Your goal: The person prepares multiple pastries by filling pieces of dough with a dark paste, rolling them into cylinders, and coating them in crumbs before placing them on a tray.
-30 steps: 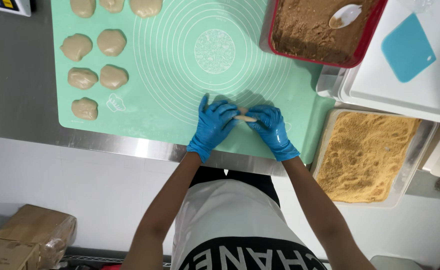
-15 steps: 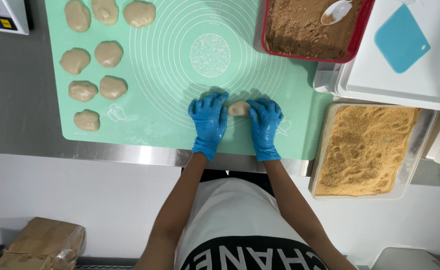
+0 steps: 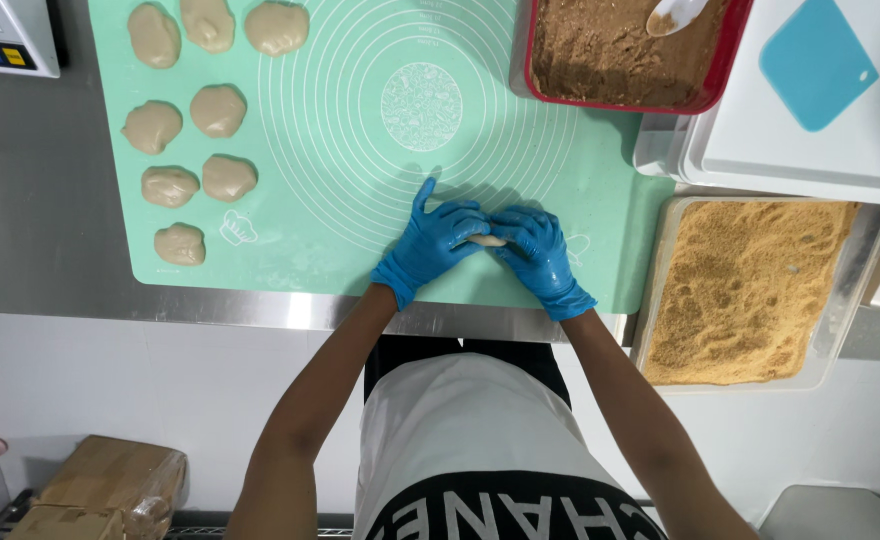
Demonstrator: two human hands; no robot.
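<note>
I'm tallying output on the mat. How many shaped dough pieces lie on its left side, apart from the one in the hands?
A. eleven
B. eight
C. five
B: eight dough pieces lie on the mat's left side, three along the top and five below, while the left hand and right hand pinch another piece.

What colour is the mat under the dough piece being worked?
Mint green with white concentric circle markings, seen in the head view: the mat lies under the dough piece.

bright, even overhead light, sharp focus, soft shadows beyond the gloved hands, mild glare on the steel counter [image 3: 50,200].
</note>
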